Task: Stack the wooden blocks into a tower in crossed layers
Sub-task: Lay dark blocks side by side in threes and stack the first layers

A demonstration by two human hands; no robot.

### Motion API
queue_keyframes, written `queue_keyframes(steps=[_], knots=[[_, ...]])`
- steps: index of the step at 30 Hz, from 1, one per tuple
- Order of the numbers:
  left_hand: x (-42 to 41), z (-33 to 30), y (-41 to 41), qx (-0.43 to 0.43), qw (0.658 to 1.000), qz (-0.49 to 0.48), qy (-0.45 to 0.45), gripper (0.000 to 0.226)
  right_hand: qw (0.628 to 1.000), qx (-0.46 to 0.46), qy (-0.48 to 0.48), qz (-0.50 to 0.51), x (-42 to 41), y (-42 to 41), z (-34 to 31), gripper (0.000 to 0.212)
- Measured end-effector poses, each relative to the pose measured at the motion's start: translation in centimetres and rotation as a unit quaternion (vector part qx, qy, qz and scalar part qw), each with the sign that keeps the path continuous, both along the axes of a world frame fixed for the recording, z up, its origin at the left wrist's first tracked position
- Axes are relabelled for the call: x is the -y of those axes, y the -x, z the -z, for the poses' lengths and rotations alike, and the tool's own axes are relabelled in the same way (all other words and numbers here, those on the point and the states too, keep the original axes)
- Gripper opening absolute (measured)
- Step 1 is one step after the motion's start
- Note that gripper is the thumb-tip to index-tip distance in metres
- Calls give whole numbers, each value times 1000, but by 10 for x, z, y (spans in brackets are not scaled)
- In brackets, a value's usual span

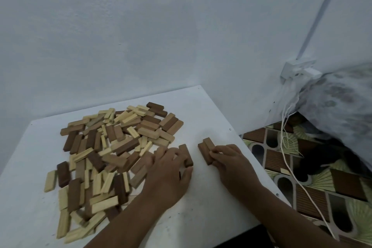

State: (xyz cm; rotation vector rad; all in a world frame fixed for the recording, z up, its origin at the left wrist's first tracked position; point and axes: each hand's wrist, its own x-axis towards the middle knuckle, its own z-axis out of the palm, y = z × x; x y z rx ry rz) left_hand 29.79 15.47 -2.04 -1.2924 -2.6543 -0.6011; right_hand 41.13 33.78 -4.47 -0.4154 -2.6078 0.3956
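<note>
My right hand (231,160) pinches two dark blocks (205,152) lying side by side right of the pile (112,155); my left hand (171,167) grips another block (186,155) between them. Light, rigid, smooth: I'd hold their long sides.

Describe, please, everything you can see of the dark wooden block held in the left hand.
The dark wooden block is a plain, brown, rectangular piece. It sits on the white table at the right edge of the loose block pile, long axis running away from the person. The left hand grips its near end, fingers curled over it, hiding part of it.
</note>
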Motion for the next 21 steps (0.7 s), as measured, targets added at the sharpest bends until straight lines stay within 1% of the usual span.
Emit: queue_keyframes(steps=[1,3,4,6,8,10,14,18,21], knots=[[-6,1,-3,13,1000,8,-3,31,1000,-24,5,4,0,-2,4,21],[-18,2,-7,6,1000,17,-12,28,997,-70,13,8,1,-3,8,17],[-23,1,-9,4,1000,17,-13,26,996,-82,14,9,2,-3,10,19],[-32,4,-10,12,1000,13,-20,24,996,-91,17,3,4,-3,10,30],[-36,7,-10,22,999,10,-35,22,995,-95,28,-4,5,-4,9,33],[-39,9,-10,39,998,5,-49,17,994,-100,39,-5,4,-4,10,32],[-41,11,-11,42,997,-1,-62,13,993,-113,36,-5,1,-3,11,25],[-43,11,-9,30,996,-1,-87,7,991,-130,24,-11,0,-3,9,30],[-45,10,-10,13,997,-4,-75,7,991,-127,34,-2,0,-3,10,20]])
